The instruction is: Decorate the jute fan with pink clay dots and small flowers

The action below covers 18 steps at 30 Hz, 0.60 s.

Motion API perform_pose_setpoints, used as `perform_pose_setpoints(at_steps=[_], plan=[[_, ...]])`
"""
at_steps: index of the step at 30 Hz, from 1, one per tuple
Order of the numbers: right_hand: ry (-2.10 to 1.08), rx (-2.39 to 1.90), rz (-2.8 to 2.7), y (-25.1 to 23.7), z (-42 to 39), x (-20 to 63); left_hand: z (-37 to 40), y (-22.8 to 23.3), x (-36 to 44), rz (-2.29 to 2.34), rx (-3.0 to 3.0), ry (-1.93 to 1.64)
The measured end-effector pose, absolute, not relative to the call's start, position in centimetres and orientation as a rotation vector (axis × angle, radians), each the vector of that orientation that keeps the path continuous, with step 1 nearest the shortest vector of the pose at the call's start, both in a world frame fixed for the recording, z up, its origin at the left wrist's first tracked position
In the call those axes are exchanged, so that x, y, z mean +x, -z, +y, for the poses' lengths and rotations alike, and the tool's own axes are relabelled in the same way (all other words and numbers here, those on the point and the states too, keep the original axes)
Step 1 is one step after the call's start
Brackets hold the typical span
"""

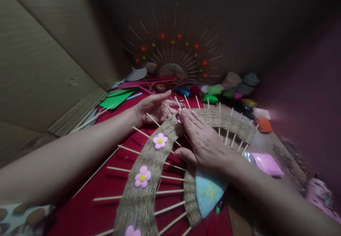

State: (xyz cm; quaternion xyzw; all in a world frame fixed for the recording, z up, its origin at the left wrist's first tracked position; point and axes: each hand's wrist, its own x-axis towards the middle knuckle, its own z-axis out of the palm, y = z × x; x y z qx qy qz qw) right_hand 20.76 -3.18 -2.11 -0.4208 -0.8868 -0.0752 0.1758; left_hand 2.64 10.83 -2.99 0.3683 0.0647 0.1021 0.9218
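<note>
A woven twine fan [145, 157] with thin wooden sticks radiating through it lies over a red cloth. Pink clay flowers with yellow centres, such as this flower [160, 141], sit along its band. My right hand [201, 138] lies flat on the top of the band, fingers stretched together and thumb apart. Its fingertips partly cover another pink flower [180, 119]. Beyond the fan's outer edge, my left hand [157, 108] is open with the palm turned up and fingers spread near the stick ends. A light blue centre piece [209, 193] is partly hidden under my right forearm.
Cardboard walls [53, 51] rise at the left. Against the back leans a second fan [173, 47] with red flowers. Clay packets, including a green packet [210, 99], an orange packet [263, 124] and a pink packet [268, 164], lie behind and to the right. Green paper [117, 98] lies left.
</note>
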Motion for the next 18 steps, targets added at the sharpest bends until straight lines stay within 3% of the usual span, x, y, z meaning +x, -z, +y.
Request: perform_pose_setpoints(at_steps=[18], plan=[[0.115, -1.056, -2.547, 1.96, -3.23, 21.07, 10.71, 2.88, 2.69, 0.195, 0.735, -0.234]])
